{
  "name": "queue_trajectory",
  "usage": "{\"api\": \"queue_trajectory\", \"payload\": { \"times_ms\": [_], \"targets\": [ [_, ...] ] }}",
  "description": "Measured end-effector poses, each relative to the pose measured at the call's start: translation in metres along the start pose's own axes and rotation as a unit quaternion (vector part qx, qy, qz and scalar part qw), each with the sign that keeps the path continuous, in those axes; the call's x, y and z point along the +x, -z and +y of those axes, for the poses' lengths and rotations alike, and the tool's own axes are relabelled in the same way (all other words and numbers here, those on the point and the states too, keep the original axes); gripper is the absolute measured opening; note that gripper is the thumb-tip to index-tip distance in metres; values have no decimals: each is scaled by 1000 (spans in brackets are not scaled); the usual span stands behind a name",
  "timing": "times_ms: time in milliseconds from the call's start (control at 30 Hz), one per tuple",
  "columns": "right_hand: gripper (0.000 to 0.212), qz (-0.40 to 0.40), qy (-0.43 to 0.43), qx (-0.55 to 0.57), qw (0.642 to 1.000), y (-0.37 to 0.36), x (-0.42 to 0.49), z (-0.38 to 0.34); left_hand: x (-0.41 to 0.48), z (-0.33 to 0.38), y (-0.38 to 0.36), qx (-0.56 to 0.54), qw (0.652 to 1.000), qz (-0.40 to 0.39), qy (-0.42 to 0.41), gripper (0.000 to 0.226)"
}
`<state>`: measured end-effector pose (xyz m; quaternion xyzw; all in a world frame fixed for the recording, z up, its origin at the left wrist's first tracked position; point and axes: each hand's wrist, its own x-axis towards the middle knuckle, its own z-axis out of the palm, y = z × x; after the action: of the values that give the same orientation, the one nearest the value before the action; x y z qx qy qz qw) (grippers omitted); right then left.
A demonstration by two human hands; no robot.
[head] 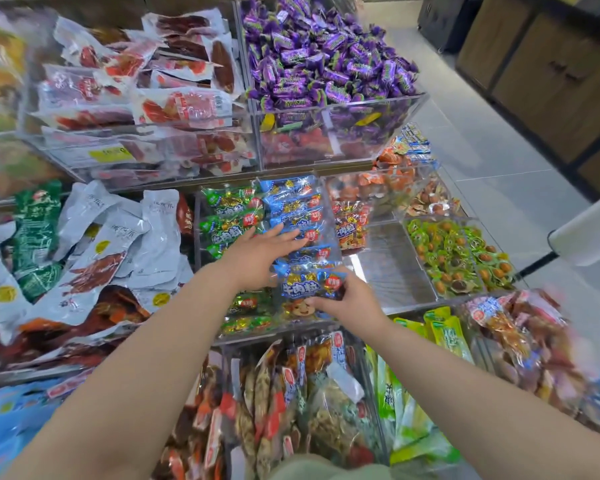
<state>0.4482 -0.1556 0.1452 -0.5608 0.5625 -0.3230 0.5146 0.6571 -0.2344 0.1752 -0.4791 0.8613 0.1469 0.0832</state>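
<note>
Over the middle clear bin (197, 230), head view: my right hand (352, 301) pinches one blue packet (303, 287) at the near end of the blue row (293, 211), thumb and fingers curled on its lower edge, while my left hand (257, 256) lies flat, fingers straight, across the packets behind it. I'd judge the restock well along: that row reaches back to the far wall, and this packet is not yet seated. Green packets (227, 206) fill the bin's left half; purple candies (326, 53) heap the bin above.
</note>
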Motion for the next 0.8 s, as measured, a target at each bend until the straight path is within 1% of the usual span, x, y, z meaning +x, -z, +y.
{"api": "queue_trajectory", "payload": {
  "times_ms": [33,100,167,233,333,367,400,433,467,533,633,700,733,767,800],
  "targets": [
    [45,-9,-3,2,1000,-2,2,-1,1,-3,2,1,1000,-9,-5,96],
    [49,-26,-5,-40,999,-1,3,-3,3,-7,4,5,1000,-23,-10,98],
    [47,-28,5,-91,995,4,3,-5,2,-8,3,3,1000,-26,-13,97],
    [44,-16,25,-117,993,4,3,-5,1,-9,2,-2,1000,-25,-15,97],
    [37,5,51,-65,997,-2,5,-4,-2,-14,5,-40,999,-29,-11,99],
    [35,8,63,-60,996,-3,6,-4,-3,-16,6,-54,998,-33,-9,96],
    [31,12,84,-84,993,-3,7,-2,-2,-18,8,-66,997,-36,-8,91],
    [27,17,113,-127,985,-1,8,0,-2,-19,8,-76,996,-37,-9,85],
    [29,23,152,-183,971,1,10,2,-2,-19,9,-84,996,-34,-12,80],
    [36,46,226,-262,937,3,15,0,-4,-18,8,-98,995,-28,-19,75],
    [37,56,292,-308,903,6,27,-6,-8,-17,11,-144,989,-17,-17,73],
    [37,44,330,-350,875,9,28,1,-12,-12,17,-224,974,-6,12,68],
    [38,34,337,-375,863,11,26,7,-14,-7,21,-258,966,-4,32,71],
    [40,25,338,-394,855,13,23,13,-17,-2,23,-261,964,-2,45,82],
    [42,17,332,-397,856,14,19,18,-19,4,22,-232,971,-5,49,97]
  ]
}}
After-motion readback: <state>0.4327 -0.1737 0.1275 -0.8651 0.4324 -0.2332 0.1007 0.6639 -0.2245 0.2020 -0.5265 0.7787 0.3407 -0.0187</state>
